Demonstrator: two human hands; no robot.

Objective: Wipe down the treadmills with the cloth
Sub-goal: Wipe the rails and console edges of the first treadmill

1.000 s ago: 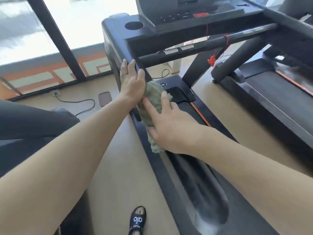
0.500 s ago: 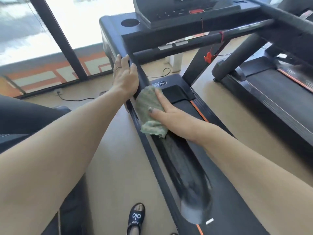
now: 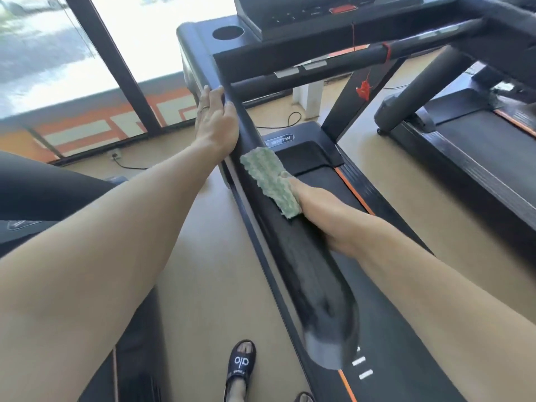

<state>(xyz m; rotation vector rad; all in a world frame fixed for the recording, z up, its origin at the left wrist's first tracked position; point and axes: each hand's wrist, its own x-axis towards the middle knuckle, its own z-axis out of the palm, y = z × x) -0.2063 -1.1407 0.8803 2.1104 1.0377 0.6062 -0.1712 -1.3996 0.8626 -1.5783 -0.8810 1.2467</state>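
Nearest, the right hand [image 3: 324,210] pressed the green cloth [image 3: 269,182] flat against the treadmill's [image 3: 391,358] left handrail [image 3: 304,256]. Farther up, the left hand [image 3: 216,123] lay open on that rail, gripping nothing. The console [image 3: 290,27] and the right-hand treadmill [image 3: 478,158] likely remained unwiped.

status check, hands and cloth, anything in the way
Left hand flat on the handrail, holding nothing. Right hand pressing the cloth to the rail. Nothing in the way.
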